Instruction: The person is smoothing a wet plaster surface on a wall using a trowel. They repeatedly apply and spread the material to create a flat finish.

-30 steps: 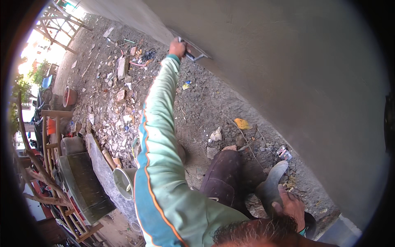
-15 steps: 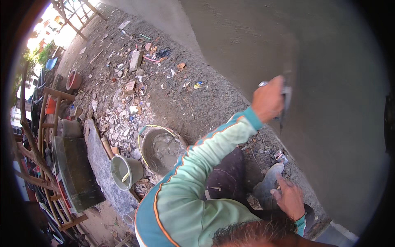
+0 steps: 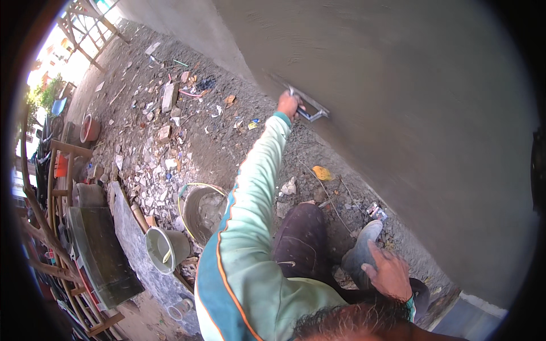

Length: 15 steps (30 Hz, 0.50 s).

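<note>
Left hand [image 3: 289, 105] clamped on trowel [image 3: 310, 101] against grey wall [image 3: 409, 131]; right hand [image 3: 391, 275] spread on boot [image 3: 359, 253] — crumpled wrapper's [image 3: 376, 212] print seemingly illegible

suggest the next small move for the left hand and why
I'd probably slide the trowel up the grey wall: the left hand grips its handle, the blade appears to lie against the wall near its lower edge, and rough marks show in the surface above.

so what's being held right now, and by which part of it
A trowel, by its handle, in the left hand. The right hand lies against a foot, no tool visible in it.
</note>
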### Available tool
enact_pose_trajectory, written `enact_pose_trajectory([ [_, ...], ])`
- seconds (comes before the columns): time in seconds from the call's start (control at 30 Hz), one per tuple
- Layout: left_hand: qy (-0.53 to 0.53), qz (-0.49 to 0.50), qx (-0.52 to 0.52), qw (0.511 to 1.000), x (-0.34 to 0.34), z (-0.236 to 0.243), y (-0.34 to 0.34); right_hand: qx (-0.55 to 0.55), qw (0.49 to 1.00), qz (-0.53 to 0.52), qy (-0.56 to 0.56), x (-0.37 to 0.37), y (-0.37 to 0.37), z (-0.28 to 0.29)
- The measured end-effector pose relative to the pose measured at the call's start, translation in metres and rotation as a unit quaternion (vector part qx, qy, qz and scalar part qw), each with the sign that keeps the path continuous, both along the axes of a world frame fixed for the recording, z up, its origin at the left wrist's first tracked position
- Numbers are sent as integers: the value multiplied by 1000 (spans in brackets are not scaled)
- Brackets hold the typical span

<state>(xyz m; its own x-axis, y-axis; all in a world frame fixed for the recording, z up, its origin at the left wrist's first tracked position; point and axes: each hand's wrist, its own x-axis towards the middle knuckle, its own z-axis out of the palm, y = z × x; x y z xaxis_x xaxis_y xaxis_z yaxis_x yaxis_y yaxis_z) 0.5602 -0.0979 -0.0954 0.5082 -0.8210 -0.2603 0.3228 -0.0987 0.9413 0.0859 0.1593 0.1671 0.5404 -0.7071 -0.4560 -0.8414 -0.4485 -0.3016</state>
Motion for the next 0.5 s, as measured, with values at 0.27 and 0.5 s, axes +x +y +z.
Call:
enact_pose_trajectory([
  [0.27, -630, 73, -133, 762, -170, 317, 43, -59, 992, 97, -49, 15, 15, 13],
  [0.5, -434, -174, -212, 858, -293, 246, 138, -56, 993, 90, -50, 24, 13, 25],
])
